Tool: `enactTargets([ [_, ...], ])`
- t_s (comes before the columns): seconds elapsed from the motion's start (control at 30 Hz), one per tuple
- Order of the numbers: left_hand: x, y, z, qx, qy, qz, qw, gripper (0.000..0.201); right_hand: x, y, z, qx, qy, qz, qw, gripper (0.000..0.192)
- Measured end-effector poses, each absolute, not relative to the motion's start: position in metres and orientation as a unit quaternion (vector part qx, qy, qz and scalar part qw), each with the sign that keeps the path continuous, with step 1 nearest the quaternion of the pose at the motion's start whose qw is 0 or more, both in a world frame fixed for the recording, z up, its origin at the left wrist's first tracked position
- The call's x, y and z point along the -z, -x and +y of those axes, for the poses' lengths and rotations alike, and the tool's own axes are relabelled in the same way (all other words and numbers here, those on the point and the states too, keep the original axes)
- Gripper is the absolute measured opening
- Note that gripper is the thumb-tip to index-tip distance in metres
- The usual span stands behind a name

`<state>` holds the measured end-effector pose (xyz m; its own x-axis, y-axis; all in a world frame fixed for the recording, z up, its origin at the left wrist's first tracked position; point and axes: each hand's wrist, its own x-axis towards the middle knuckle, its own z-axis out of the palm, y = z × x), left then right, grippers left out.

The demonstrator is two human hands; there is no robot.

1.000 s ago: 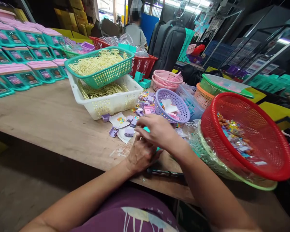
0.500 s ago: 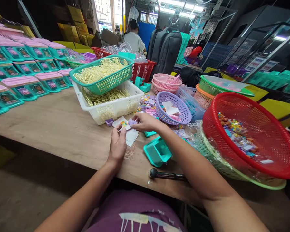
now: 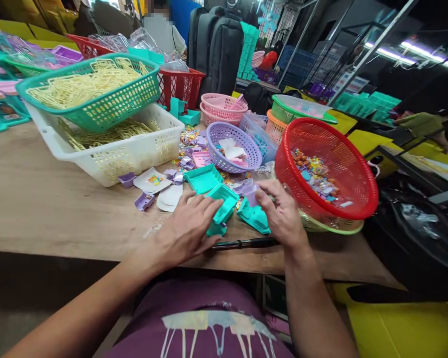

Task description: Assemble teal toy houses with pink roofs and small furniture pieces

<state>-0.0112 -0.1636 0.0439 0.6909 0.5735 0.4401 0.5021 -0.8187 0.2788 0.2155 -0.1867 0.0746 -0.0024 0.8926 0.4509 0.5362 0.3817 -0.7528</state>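
Note:
My left hand (image 3: pixel 190 221) is around a small teal plastic box (image 3: pixel 226 199), with its fingers over the near side and the thumb below. My right hand (image 3: pixel 281 211) pinches a light purple plastic piece (image 3: pixel 251 193) just right of that box. Under the purple piece lies a teal moulded part (image 3: pixel 254 217). Behind the box rests a shallow teal tray (image 3: pixel 203 178). To the left, a white card (image 3: pixel 152 181) carries small coloured beads. Blank white cards (image 3: pixel 169 198) and a purple part (image 3: pixel 144 201) lie beside it.
A white crate (image 3: pixel 134 154) under a teal basket (image 3: pixel 97 94) of yellow hooks stands at the left. A purple basket (image 3: pixel 233 144) is behind the hands; a red basket (image 3: pixel 324 169) of small parts tilts at the right. A black rod (image 3: pixel 246 243) lies near the table edge.
The view has swung right. My left hand has left the beaded card and is now on the teal box. My right hand has moved right, still holding a purple piece.

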Motion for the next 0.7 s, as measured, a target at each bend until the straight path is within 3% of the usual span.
enactTargets([
  [0.1,-0.036,0.005,-0.16,-0.14,-0.943,0.302,0.018,0.024,-0.033,-0.222,-0.206,-0.353,0.549,-0.581,0.486,0.036],
  [0.23,-0.032,0.005,-0.155,-0.209,-0.903,0.361,0.101,0.022,0.0,-0.195,-0.211,-0.438,0.476,-0.514,0.563,0.036],
  [0.37,-0.031,0.016,-0.159,-0.314,-0.809,0.432,0.244,0.03,0.007,-0.175,-0.209,-0.344,0.47,-0.561,0.588,0.031],
  [0.53,-0.029,0.023,-0.164,-0.344,-0.765,0.427,0.337,0.031,0.002,-0.176,-0.209,-0.13,0.502,-0.712,0.473,0.04],
  [0.7,-0.031,0.027,-0.165,-0.303,-0.775,0.406,0.377,0.03,-0.003,-0.176,-0.211,-0.059,0.482,-0.756,0.439,0.036],
])
